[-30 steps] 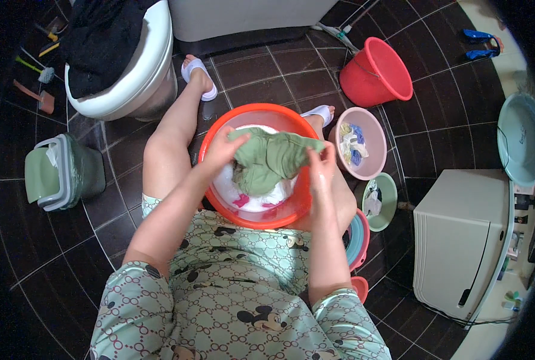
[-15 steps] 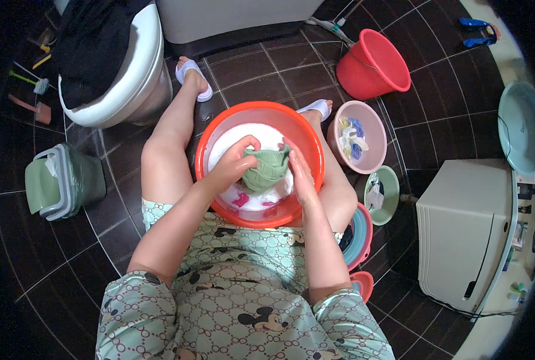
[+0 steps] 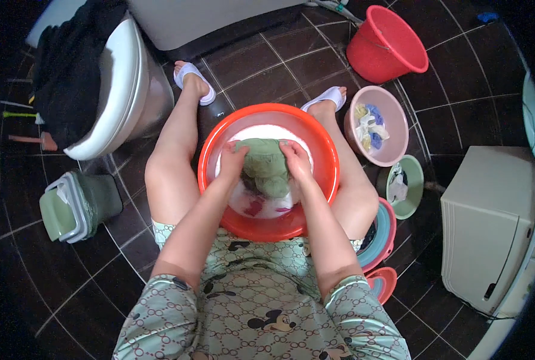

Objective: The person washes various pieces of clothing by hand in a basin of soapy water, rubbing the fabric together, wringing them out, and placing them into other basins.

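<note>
An orange-red basin (image 3: 270,108) rests between my legs, holding water with white suds (image 3: 266,131). Above the water, a wet green garment (image 3: 265,162) is spread between my two hands, its lower part bunched and hanging down. My left hand (image 3: 234,162) pinches its upper left edge, fingers closed. At the upper right edge, my right hand (image 3: 297,159) grips it the same way. Dark pink pieces of cloth (image 3: 254,207) show in the water below. What kind of garment the green one is, I cannot tell.
To the right stand a red bucket (image 3: 378,51), a pink basin (image 3: 381,157) with light-coloured cloths, a green basin (image 3: 416,198) and a cream cabinet (image 3: 480,210). Left are a white toilet (image 3: 136,90) draped with black cloth (image 3: 69,78) and a green bin (image 3: 99,198).
The green garment went from bunched to stretched out between my hands. My right hand, fingers straight before, now pinches its edge. The whole view has shifted slightly.
</note>
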`<state>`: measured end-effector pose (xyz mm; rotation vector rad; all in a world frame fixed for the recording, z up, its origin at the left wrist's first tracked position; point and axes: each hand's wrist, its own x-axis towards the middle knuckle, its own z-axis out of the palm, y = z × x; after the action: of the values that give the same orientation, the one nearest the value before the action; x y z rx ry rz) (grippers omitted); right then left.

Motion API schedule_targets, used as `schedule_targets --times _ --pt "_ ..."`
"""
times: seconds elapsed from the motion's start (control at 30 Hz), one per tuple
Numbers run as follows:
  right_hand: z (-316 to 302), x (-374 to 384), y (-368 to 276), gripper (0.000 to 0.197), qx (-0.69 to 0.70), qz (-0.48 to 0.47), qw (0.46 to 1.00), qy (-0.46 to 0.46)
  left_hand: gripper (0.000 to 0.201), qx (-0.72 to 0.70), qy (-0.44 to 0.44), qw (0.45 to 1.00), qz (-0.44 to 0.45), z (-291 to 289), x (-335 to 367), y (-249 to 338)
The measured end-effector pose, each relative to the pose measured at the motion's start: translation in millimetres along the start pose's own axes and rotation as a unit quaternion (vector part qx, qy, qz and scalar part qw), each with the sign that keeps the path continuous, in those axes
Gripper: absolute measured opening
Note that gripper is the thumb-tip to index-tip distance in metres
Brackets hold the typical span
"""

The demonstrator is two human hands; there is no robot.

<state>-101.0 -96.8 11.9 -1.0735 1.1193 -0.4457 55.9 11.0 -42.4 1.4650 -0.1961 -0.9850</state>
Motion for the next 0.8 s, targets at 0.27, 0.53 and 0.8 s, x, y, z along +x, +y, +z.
schedule_targets --times 0.27,0.53,0.8 --pt "17 46 82 0.037 -0.296 -0.102 0.944 0.106 0.047 0.308 0.183 0.928 -0.104 19 22 -42" --pt "13 75 116 0.045 -0.412 0.027 0.910 0.042 0.027 0.282 0.176 0.903 -0.271 24 39 -46" --pt "74 -56 -35 0.022 -0.243 -0.210 0.935 0.152 0.036 -0.200 -0.135 0.936 -0.255 19 22 0"
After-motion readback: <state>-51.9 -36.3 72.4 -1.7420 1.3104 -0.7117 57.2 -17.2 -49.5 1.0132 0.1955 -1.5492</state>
